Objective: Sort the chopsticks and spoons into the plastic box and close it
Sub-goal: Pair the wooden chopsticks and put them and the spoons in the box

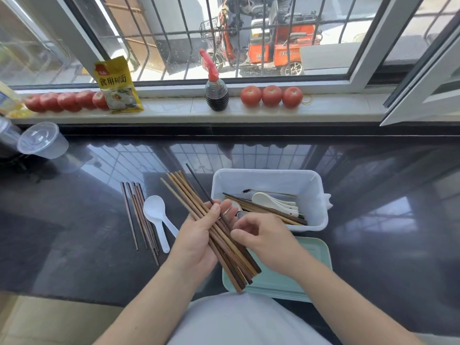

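- The left hand [199,235] lies palm up, its fingers [216,209] and thumb curled round a bundle of chopsticks [196,207]: roughly nine brown ones and one thin black one, though the exact count is hard to tell where they overlap. Their tips fan out up and to the left; the butt ends hang over the lid.
- The right hand [263,237] sits just beside the bundle, its fingers loosely curled, thumb and forefinger close to the sticks; whether they pinch one I cannot tell.
- The plastic box [271,176] stands open on the desk [74,245], just right of the hands. Inside lie several brown chopsticks and a nest of about four white spoons [273,201].
- The pale green lid [316,265] lies flat on the desk, in front of the box, under the right wrist.
- Left of the hands, on the desk, lie about six dark loose chopsticks [139,217] and two white plastic spoons [155,212], one atop the other.
- On the sill [174,108]: five tomatoes at left, three tomatoes [271,95] at right, one sauce bottle [216,94], one yellow packet [115,83].
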### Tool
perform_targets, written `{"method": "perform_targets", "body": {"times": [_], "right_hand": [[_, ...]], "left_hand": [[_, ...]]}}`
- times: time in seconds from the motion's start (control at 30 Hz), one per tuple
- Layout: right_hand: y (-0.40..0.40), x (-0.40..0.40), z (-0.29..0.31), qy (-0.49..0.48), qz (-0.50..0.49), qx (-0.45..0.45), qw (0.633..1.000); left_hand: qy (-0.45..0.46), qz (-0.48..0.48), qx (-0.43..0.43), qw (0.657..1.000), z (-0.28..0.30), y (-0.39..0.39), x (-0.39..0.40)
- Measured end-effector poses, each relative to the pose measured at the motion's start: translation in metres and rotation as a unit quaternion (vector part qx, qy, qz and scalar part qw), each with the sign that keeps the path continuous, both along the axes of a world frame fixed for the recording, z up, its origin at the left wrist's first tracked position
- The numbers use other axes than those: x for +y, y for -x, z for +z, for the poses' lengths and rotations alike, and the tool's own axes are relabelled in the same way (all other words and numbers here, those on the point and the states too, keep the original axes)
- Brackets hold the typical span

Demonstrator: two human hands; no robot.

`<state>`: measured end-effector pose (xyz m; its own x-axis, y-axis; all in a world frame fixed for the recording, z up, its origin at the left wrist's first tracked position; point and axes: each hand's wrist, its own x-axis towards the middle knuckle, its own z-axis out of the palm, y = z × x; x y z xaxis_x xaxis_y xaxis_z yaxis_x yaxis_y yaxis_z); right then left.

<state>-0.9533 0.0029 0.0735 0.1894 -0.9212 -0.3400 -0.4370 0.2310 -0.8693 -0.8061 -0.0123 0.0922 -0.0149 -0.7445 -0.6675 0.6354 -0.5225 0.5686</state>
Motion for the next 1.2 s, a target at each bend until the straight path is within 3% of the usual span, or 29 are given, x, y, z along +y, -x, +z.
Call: {"method": "perform_targets", "body": {"times": [0.2, 0.3, 0.37, 0.43, 0.5, 0.63, 0.83, 0.9, 0.97, 1.07, 1.2], "right_hand": [[0.016, -0.011, 0.000, 0.024, -0.023, 0.036, 0.999], [0.053, -0.042, 0.013, 0.069, -0.072, 0.126, 0.987], [0.078, -0.059, 0.016, 0.071, 0.019, 0.285, 0.956], [0.087, -0.067, 0.005, 0.032, 0.130, 0.420, 0.898], [0.080, -0.070, -0.017, 0.000, 0.178, 0.465, 0.867], [0.066, -0.079, -0.057, -0.024, 0.168, 0.471, 0.866], [0.069, -0.081, -0.053, -0.043, 0.110, 0.420, 0.900], [0.064, -0.076, -0.035, -0.034, 0.041, 0.326, 0.944], [0.050, -0.060, -0.009, -0.024, -0.035, 0.166, 0.985], [0.021, -0.026, 0.023, -0.100, -0.009, -0.058, 0.993], [0.005, -0.001, 0.014, -0.110, 0.005, -0.099, 0.989]], "left_hand": [[-0.001, -0.015, -0.024, 1.000, 0.004, 0.001, 0.001], [-0.061, 0.022, -0.058, 0.996, -0.002, -0.009, -0.003], [-0.113, 0.050, -0.059, 0.991, -0.005, -0.017, -0.003], [-0.140, 0.060, -0.055, 0.987, -0.010, -0.023, -0.003], [-0.140, 0.054, -0.047, 0.988, -0.009, -0.026, -0.002], [-0.116, 0.041, -0.030, 0.992, -0.002, -0.021, -0.002], [-0.067, 0.005, -0.029, 0.997, 0.000, -0.019, 0.003], [-0.034, -0.010, -0.011, 0.999, 0.005, -0.016, 0.005], [-0.005, -0.018, 0.007, 1.000, 0.010, -0.011, 0.005], [0.017, -0.034, -0.003, 0.999, 0.011, -0.006, 0.004], [0.024, -0.030, -0.006, 0.999, 0.011, -0.001, 0.004]]}}
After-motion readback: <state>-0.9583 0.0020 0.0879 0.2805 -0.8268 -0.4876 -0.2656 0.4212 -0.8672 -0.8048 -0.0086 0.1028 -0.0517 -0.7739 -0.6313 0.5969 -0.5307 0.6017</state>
